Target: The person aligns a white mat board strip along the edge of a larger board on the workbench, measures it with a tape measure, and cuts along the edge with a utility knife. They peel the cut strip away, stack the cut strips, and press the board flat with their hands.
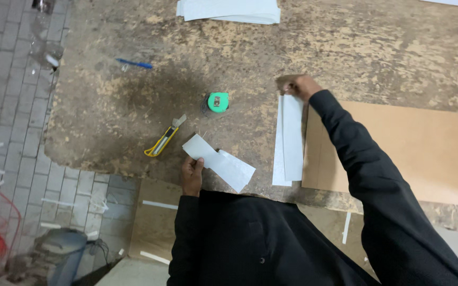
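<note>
The left hand point(192, 175) pinches a short white strip point(219, 162) that reaches right from its closed fingers. The right hand point(299, 86) grips the far end of long white strips point(288, 140); its fingertips are hidden.

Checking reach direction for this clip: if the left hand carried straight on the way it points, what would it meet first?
The left hand holds a white paper piece and points up the table. Going straight on, it would probably meet the green tape measure first; the yellow utility knife lies off to its left.

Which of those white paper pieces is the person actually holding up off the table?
The short folded pieces near the table's front edge, pinched in the left hand. The long strips lie flat under the right hand, and the stack at the far edge is untouched.
</note>
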